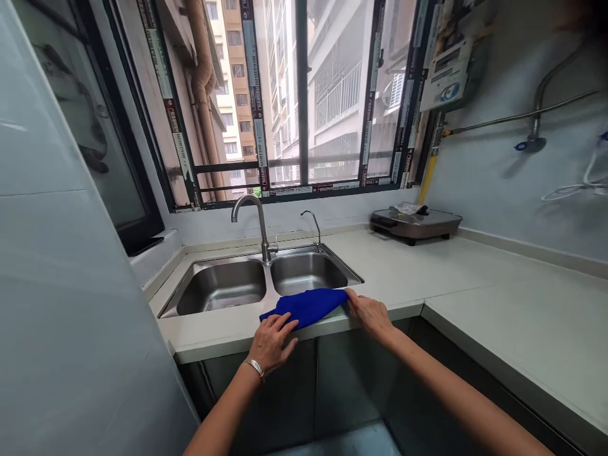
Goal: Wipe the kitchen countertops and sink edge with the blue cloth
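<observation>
**Judged cloth (311,306) light, floppy**

Head view: found on counter (475,266) front edge, by sink (183,303). Saw left hand (272,342) on top, fingers apart; right hand (371,313) at right end, couldn't tell if pinched. Looked best gripped by ends.

Printed window-frame tape (259,142), wall-unit label (449,92): wording not legible.

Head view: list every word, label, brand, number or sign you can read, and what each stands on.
No text reads clearly.
Window strips: repeated print, too small and blurred to read.
White box: small markings and a round blue mark, too small to read.
Cloth: none visible.
</observation>
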Demonstrator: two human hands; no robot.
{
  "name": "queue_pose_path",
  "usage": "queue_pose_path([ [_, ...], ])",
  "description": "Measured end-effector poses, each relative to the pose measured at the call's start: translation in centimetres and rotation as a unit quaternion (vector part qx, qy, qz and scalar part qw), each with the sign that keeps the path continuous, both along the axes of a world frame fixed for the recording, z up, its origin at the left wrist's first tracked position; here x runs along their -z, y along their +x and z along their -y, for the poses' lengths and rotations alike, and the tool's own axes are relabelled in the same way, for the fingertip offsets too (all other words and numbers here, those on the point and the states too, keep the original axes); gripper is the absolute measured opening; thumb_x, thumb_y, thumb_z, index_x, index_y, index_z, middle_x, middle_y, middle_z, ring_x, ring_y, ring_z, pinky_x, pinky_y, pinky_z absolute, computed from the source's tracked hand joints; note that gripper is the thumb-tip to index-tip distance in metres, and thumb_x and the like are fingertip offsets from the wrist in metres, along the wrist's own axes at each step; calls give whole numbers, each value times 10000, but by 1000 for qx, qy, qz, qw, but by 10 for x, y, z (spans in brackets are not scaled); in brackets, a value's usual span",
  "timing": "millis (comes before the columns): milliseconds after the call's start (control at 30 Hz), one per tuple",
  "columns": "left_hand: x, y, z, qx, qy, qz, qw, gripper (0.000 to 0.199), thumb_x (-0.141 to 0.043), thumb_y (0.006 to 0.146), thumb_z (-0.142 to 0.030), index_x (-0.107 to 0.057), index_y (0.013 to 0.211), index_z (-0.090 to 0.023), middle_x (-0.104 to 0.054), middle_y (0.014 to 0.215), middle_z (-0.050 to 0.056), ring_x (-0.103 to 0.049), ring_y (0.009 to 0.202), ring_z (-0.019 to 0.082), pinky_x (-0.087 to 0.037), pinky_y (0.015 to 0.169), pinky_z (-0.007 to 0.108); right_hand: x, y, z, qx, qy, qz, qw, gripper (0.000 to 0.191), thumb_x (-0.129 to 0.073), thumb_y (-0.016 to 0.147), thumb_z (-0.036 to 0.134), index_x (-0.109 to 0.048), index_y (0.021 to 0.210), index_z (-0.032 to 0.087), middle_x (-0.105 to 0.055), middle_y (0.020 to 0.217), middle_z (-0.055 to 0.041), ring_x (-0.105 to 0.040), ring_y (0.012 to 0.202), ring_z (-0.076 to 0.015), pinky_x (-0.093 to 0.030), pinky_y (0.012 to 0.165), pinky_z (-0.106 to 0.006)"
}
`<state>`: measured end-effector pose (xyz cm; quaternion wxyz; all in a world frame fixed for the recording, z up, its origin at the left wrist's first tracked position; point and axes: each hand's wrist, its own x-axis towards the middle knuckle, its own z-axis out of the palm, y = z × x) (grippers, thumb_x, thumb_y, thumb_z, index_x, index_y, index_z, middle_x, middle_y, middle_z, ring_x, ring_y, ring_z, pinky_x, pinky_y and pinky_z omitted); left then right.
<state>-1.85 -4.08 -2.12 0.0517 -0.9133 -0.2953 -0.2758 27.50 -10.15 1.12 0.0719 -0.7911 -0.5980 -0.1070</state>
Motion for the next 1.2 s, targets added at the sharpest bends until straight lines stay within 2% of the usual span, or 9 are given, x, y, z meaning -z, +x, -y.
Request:
queue_pose_path([
  [133, 1, 9, -15, -43, -42, 60, 996, 355, -409, 985, -243, -631, 1262, -251, -689, 1270, 56, -626, 1155, 215, -543, 1017, 423, -9, -14, -6, 23, -24, -57, 998, 315, -328, 1016, 279, -574, 1200, 208, -702, 995, -106, -680, 921, -250, -386, 678, -297],
  [367, 3, 0, -24, -45, -85, 117, 989, 358, -515, 942, -292, -641, 1262, -189, -637, 1359, 119, -560, 1295, 276, -476, 1111, 513, 4, 2, 3, 18, 16, -86, 996, 360, -325, 975, 243, -578, 1230, 216, -719, 1026, -90, -672, 948, -234, -423, 685, -297],
  [500, 5, -11, -9, 28, -107, 114, 987, 311, -596, 904, -308, -683, 1203, -290, -676, 1321, 18, -578, 1292, 205, -475, 1131, 426, 5, 4, -10, -115, 187, -165, 962, 380, -325, 937, 249, -566, 1228, 213, -717, 1031, -97, -677, 897, -241, -505, 794, -369],
  [600, -1, -18, -10, 17, -128, 150, 980, 312, -516, 954, -346, -681, 1203, -256, -698, 1284, 23, -624, 1228, 168, -504, 1096, 355, 3, -26, -29, -245, 250, -198, 916, 402, -337, 896, 206, -582, 1214, 219, -687, 1174, -110, -657, 1076, -251, -504, 962, -431],
  [733, -10, -38, -16, -76, -141, 225, 961, 440, -304, 1023, -367, -654, 1221, -189, -726, 1212, 76, -682, 1118, 185, -563, 1002, 364, 8, -85, -43, -413, 139, -254, 864, 559, -386, 859, 168, -488, 1403, 241, -636, 1318, -92, -589, 1247, -232, -475, 1058, -435],
  [833, -16, -54, -14, -129, -140, 254, 948, 473, -258, 1029, -376, -640, 1224, -178, -728, 1192, 94, -687, 1101, 210, -569, 974, 382, 12, -101, -49, -452, 106, -314, 828, 765, -425, 832, 163, -229, 1568, 233, -476, 1512, -119, -531, 1331, -220, -458, 1085, -424],
  [900, -21, -56, -12, -141, -141, 256, 946, 478, -238, 1030, -373, -627, 1236, -186, -723, 1198, 93, -678, 1117, 218, -559, 983, 391, 13, -89, -53, -387, 148, -325, 850, 745, -386, 854, 165, -200, 1574, 205, -440, 1538, -142, -508, 1356, -216, -434, 1108, -429],
  [1033, -33, -20, -10, -104, -154, 219, 958, 476, -222, 1029, -351, -606, 1272, -209, -711, 1227, 75, -656, 1154, 199, -522, 1043, 377, 21, -37, -55, -212, 92, -188, 955, 465, -334, 951, 237, -534, 1362, 153, -636, 1320, -171, -595, 1251, -270, -436, 1085, -509],
  [1200, -33, 69, -10, -34, -179, 101, 978, 486, -478, 944, -463, -574, 1366, -243, -563, 1460, 77, -426, 1426, 304, -306, 1230, 519, 52, 17, -52, -242, 83, -58, 965, 443, -333, 986, 291, -597, 1328, 190, -566, 1429, -149, -544, 1318, -253, -418, 1126, -503],
])
